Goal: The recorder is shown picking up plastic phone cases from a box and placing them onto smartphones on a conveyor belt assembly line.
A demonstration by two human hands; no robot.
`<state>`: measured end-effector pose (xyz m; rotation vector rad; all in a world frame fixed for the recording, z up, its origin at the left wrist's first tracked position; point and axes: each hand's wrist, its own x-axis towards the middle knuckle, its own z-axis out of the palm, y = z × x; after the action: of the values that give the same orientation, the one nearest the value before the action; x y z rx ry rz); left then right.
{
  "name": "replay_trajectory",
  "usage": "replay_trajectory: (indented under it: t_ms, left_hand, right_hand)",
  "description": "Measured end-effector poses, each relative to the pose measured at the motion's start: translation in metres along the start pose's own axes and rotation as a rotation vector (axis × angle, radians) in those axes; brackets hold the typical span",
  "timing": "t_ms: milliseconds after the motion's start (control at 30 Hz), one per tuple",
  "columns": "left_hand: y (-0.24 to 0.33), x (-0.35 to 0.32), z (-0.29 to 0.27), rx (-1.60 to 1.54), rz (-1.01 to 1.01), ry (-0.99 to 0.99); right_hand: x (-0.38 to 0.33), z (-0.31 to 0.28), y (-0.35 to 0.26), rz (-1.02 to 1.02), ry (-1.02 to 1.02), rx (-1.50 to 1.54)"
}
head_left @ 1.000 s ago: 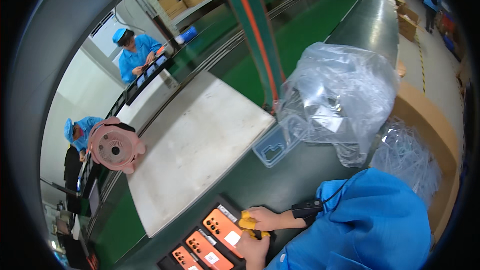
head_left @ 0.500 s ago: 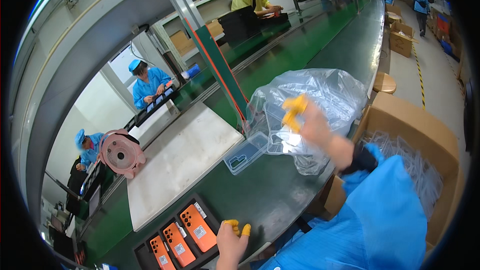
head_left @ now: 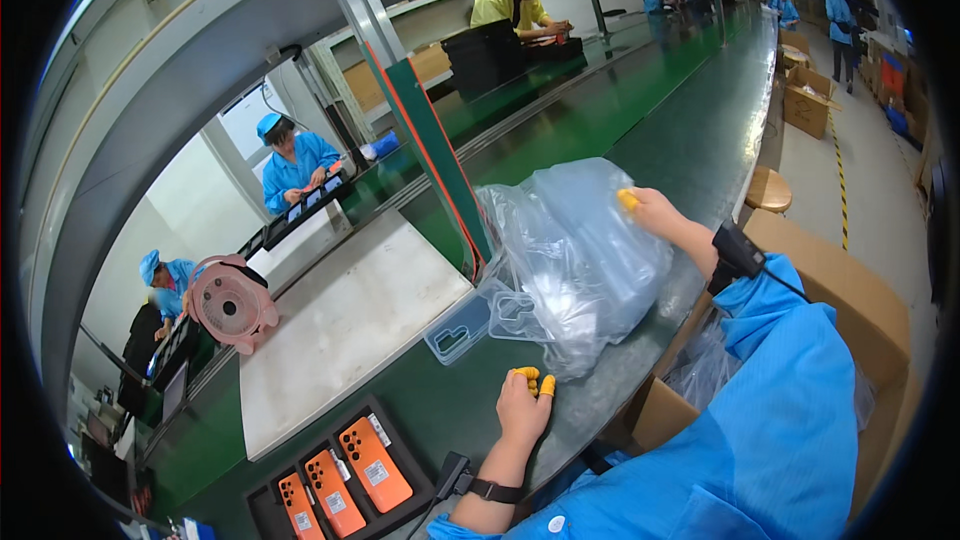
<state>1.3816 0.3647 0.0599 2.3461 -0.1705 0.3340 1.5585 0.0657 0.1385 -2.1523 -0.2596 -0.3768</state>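
Note:
My right hand (head_left: 655, 215), with a yellow finger cot, is closed on the upper right edge of a large clear plastic bag (head_left: 590, 260) lying on the bench. Clear plastic trays (head_left: 515, 318) show at the bag's lower left mouth. Beside them, a single shallow clear tray (head_left: 458, 335) with a shaped cutout lies on the green surface. Below the bag, my left hand (head_left: 522, 410) hovers or rests near the bench edge, its cotted fingertips bent, thumb a little apart, nothing visible in it. To its left is a black foam tray (head_left: 425, 485) with three orange phones (head_left: 375, 465).
A white board (head_left: 350, 310) covers the bench at left, with a pink fan (head_left: 232, 305) beyond. A post (head_left: 430, 140) rises behind the bag. An open carton (head_left: 850, 280) and a round stool (head_left: 768, 189) stand at right. Co-workers sit across the line.
My right hand has moved from the trays in the bag to the bag's edge, and the bag now covers more of them. My left hand has come up and right, nearer the bag.

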Motion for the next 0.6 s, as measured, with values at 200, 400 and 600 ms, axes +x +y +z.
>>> replay_trajectory:
  t_ms: [200, 400, 600]
  left_hand:
    - [-0.005, 0.004, 0.001, -0.028, -0.057, 0.103]
    - [-0.016, 0.000, -0.004, 0.012, -0.121, 0.154]
    - [-0.004, -0.003, -0.003, 0.049, -0.069, 0.093]
  right_hand:
    - [0.040, 0.036, -0.121, -0.465, 0.272, 0.090]
    - [0.074, 0.018, -0.140, -0.545, 0.363, 0.142]
    - [0.067, -0.047, -0.024, -0.030, 0.399, -0.492]
